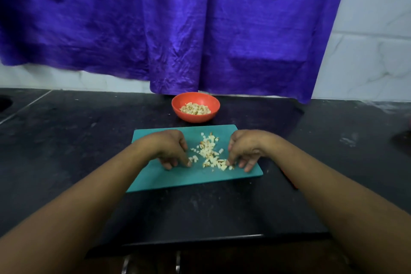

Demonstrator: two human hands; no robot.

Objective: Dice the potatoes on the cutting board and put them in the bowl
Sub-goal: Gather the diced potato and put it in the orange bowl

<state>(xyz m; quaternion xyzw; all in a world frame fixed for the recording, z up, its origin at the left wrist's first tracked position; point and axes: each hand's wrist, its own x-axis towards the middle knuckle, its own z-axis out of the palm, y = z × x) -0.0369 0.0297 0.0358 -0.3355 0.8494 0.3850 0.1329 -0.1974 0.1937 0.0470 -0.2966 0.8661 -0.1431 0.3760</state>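
I see the dice [208, 153] lying as a strip on the board [178, 178] between my left hand [169, 147] and right hand [246, 147], both loosely bent, fingertips down, grasping nothing, and the strip points away toward the bowl [195, 118] just behind the board.

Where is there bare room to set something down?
Bare: the near strip of the cutting board, below the hands, and the counter left of it. Crowded: its middle, diced potato between left hand and right hand.
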